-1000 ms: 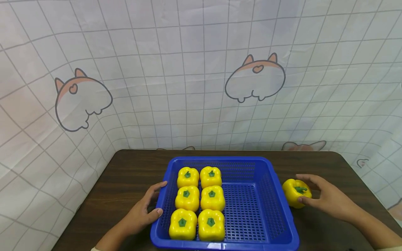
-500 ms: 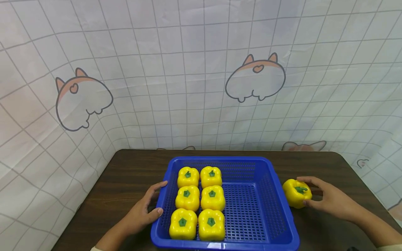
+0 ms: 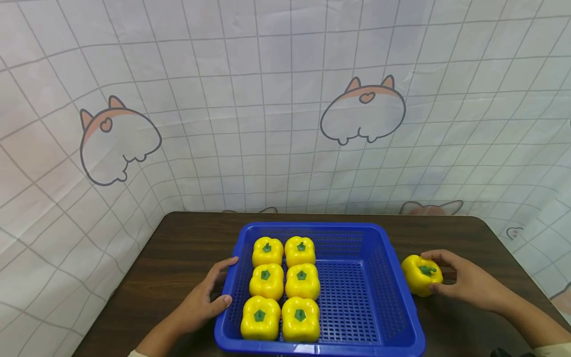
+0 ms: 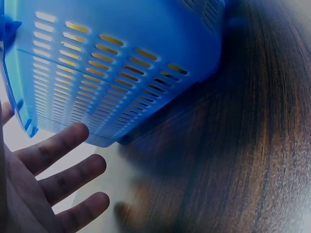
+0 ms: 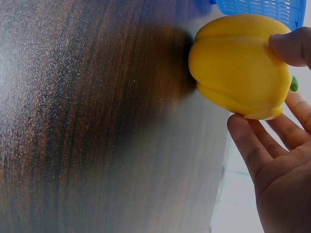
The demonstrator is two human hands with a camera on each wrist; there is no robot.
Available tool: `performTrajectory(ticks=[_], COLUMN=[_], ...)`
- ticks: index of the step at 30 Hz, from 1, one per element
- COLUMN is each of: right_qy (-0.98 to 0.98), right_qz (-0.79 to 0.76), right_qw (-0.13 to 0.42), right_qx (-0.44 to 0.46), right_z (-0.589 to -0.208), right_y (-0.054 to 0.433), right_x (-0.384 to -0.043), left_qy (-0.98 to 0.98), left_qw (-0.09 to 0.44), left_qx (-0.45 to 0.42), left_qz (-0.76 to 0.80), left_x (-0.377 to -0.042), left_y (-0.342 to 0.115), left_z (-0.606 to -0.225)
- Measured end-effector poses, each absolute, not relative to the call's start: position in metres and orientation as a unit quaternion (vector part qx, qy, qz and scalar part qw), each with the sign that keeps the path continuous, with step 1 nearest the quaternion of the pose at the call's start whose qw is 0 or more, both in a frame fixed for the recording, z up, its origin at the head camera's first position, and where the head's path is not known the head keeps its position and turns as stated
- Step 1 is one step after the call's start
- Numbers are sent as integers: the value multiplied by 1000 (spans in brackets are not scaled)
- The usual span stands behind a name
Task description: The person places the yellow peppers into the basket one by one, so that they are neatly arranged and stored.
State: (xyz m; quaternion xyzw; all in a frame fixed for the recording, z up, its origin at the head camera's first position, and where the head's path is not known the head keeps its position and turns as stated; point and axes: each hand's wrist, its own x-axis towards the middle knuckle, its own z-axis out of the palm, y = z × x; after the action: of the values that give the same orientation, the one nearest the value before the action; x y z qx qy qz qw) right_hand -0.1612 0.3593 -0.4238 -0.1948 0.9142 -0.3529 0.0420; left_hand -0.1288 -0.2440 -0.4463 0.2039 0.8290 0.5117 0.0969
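Note:
A blue plastic basket (image 3: 388,267) stands in the middle of the table in the head view. Several yellow bell peppers (image 3: 301,320) fill its left part in two columns, green stems up. My left hand (image 3: 200,302) is at the basket's left side, thumb and index fingertip at the rim. Its other fingers (image 4: 73,179) stretch out straight beside the slotted wall in the left wrist view. Right of the basket, my right hand (image 3: 468,282) holds another yellow bell pepper (image 3: 419,277) between thumb and fingers. The right wrist view shows that bell pepper (image 5: 238,63) from the side, close over the table.
The dark wood-grain table (image 3: 178,243) runs up to a white, grid-patterned cloth (image 3: 285,124) with cartoon animals, which hangs behind and at both sides. Inside the basket, the slotted floor (image 3: 345,297) shows to the right of the peppers.
My right thumb has shifted slightly to the right along the pepper's edge since the first frame. The left hand, the basket and the peppers stay in place.

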Motion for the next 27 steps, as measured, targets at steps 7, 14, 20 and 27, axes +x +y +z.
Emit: performTrajectory(ticks=[7, 14, 20, 27], right_qy=[915, 927, 929, 931], right_qz=[-356, -325, -312, -295], right_qw=[39, 6, -15, -38], right_qx=[-186, -187, -200, -210], right_z=[-421, -405, -387, -369], right_y=[359, 359, 358, 355], right_x=[-160, -159, -159, -158], left_qy=[829, 831, 833, 835], left_qw=[99, 97, 98, 100], left_qx=[204, 203, 198, 195], left_qz=[511, 509, 507, 505], left_x=[-130, -130, -129, -129], left_y=[-244, -244, -243, -243], left_z=[-446, -445, -444, -444])
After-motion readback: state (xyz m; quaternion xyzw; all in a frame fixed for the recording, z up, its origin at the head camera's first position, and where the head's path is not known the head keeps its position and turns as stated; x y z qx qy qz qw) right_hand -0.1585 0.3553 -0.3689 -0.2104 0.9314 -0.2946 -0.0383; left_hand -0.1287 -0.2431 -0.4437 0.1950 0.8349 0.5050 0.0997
